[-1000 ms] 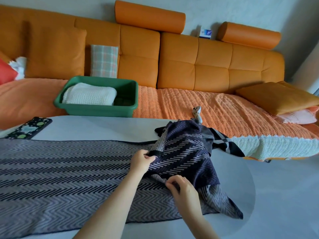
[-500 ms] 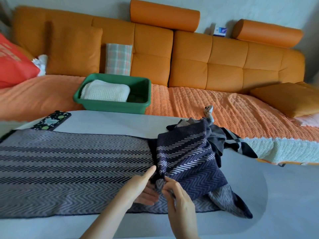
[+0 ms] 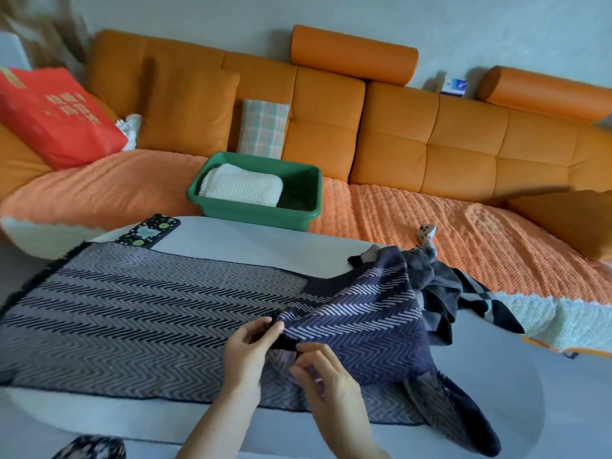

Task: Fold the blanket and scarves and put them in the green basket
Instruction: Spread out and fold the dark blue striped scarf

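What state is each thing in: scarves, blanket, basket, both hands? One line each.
herringbone scarf: left part spread flat on the table, right end bunched and raised.
checked scarf: crumpled, unfolded, at the table's far right edge.
white blanket: folded, inside the green basket.
green basket: upright on the sofa.
left hand: pinches the herringbone scarf.
right hand: pinches the herringbone scarf.

Soft, even daylight, faint shadows on the tabletop; wide-angle bending at the edges, corners blurred, fingers slightly smeared.
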{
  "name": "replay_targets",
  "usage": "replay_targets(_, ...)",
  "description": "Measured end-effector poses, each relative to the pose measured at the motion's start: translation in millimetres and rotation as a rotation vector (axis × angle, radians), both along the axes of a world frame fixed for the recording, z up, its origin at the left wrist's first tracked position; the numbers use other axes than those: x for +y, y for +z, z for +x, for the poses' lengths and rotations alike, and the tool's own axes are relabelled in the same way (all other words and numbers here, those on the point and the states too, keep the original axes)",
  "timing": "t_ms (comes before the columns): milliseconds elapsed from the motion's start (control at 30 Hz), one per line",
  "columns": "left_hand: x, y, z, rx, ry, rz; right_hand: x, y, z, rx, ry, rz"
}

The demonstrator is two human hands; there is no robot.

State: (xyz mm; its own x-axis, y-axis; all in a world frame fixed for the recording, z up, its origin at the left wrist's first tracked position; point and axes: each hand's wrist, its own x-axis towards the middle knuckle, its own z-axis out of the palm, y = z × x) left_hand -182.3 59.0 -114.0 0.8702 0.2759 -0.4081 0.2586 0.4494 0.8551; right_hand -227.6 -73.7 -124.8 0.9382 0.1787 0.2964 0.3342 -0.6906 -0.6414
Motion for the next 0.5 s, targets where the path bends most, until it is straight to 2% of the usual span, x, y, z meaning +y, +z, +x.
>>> replay_targets(67,17.1,0.7,-1.7,-0.029,0.044,0.023,5.4,16.2,18.4,0.022,-0.026,0.061)
replay_targets(133,31.1,1.3,-5.8,-0.046,0.058,0.06,6.6,30.0,51.5,-0.017,-0.079,0.033)
replay_targets(200,39.6,0.0,-11.4,-0.046,0.063,0.113,7.2,36.6,96.1,0.013,-0.112,-0.098)
replay_targets(367,41.1,-1.4,-26.6,-0.012,0.005,0.239,10.8,14.6,196.1,0.335,-0.007,-0.392)
replay_targets(500,42.3,-11.4,-29.5,0.041,-0.121,0.282,5.7,-0.3,223.9,0.395,0.024,-0.663)
